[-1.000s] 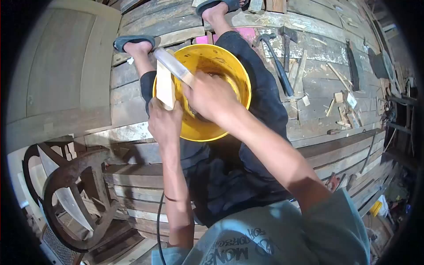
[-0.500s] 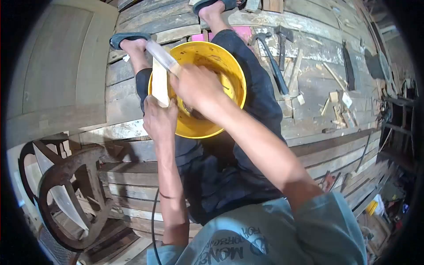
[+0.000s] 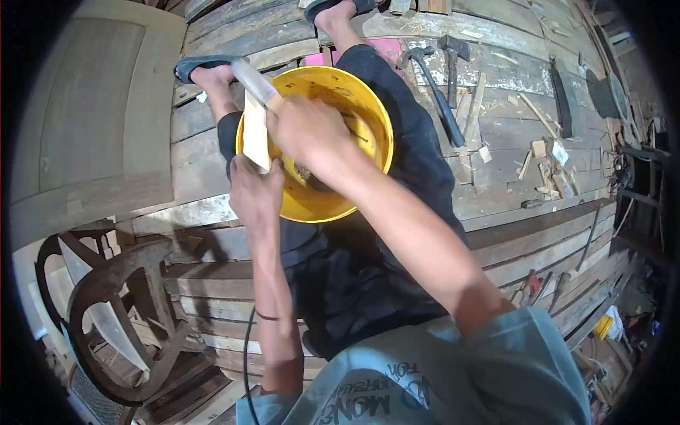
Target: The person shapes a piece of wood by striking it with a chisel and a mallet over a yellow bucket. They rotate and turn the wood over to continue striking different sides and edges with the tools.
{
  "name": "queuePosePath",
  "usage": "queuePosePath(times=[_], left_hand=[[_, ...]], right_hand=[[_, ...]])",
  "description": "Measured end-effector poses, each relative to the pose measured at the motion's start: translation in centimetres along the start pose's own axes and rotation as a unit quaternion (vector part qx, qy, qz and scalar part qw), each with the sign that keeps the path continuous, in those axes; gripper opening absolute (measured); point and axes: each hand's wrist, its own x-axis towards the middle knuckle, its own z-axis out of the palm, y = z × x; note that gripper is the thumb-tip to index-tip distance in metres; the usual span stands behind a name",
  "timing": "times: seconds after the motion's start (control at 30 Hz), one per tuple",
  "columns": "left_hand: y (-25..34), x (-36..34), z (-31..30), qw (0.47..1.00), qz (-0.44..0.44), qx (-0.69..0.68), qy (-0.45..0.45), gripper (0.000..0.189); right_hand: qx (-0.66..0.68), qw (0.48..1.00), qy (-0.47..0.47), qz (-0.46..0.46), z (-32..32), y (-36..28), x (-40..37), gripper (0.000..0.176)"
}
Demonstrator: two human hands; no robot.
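Over the left rim of a yellow bucket [image 3: 382,149], my left hand [image 3: 253,191] is closed on the lower end of a pale strip of wood [image 3: 256,134], which stands slanted upward from the fingers. Its upper end meets a broad-bladed knife [image 3: 251,81] gripped in my right hand [image 3: 304,131]. The blade points up and to the left, lying across the top of the strip; its handle is mostly hidden in my fist. Dark brown stuff lies inside the bucket, partly covered by my right forearm. The bucket sits between my legs.
On the plank floor at right lie a claw hammer [image 3: 439,99], a second hammer [image 3: 453,67], a dark flat bar [image 3: 561,99] and wood scraps [image 3: 549,180]. A curved wooden frame [image 3: 81,304] stands at lower left, a wooden panel [image 3: 99,106] at upper left. A cable [image 3: 246,354] hangs beside my left arm.
The knife, blurred before, now shows sharply and has shifted slightly, along with my right hand. My left hand keeps its hold on the wood strip almost in place.
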Motion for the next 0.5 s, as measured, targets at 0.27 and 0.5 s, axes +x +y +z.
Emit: queuePosePath(times=[0.27, 0.5], left_hand=[[0.2, 0.5, 0.2, 0.999, 0.012, -0.011, 0.027, 0.048], [-0.2, -0.1, 0.2, 0.999, 0.024, 0.009, 0.031, 0.046]], right_hand=[[-0.016, 0.999, 0.039, -0.016, 0.0, -0.6, 1.3, 0.043], [0.035, 0.999, 0.012, 0.016, 0.4, -0.1, 1.1, 0.042]])
